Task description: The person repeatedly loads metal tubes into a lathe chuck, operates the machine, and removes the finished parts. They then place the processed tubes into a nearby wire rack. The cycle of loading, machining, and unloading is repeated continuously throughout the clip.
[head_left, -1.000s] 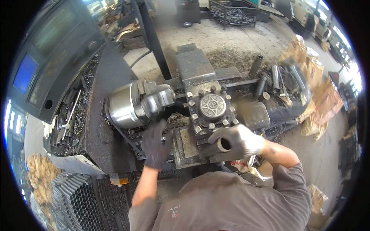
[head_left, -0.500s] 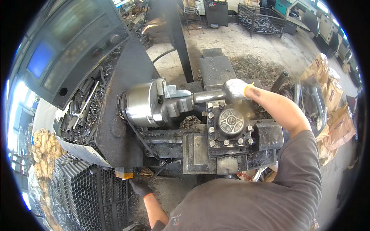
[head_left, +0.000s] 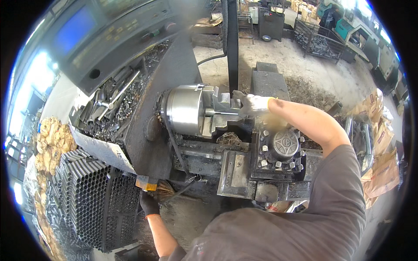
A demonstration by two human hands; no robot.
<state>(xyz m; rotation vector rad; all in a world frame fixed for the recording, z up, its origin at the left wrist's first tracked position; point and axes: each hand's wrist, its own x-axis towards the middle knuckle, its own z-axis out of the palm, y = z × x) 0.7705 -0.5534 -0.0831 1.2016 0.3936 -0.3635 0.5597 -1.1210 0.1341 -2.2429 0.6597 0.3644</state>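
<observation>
A round silver lathe chuck (head_left: 185, 109) with stepped jaws (head_left: 220, 124) stands left of centre. From between the jaws a slim metal rod (head_left: 224, 113) points right. My right hand (head_left: 254, 106), in a pale glove with dark fingertips, is closed at the rod's outer end, one finger raised beside the upper jaw. Down at the left, my left hand (head_left: 150, 203), black-gloved, is just below a small orange-yellow box (head_left: 146, 183) under the machine's housing. Its fingers are too dark to make out.
A tool post (head_left: 284, 145) with several bolts sits right of the chuck. Stacked metal tubes (head_left: 87, 195) stand at the lower left. A tray (head_left: 102, 152) of tools and chips is above them. Behind lie metal shavings (head_left: 307, 93); paper sacks (head_left: 379, 163) stand at the right.
The thick metal cylinder at the jaws is out of sight; a slimmer rod shows there. My right hand has come closer to the chuck. The whole view has shifted.
</observation>
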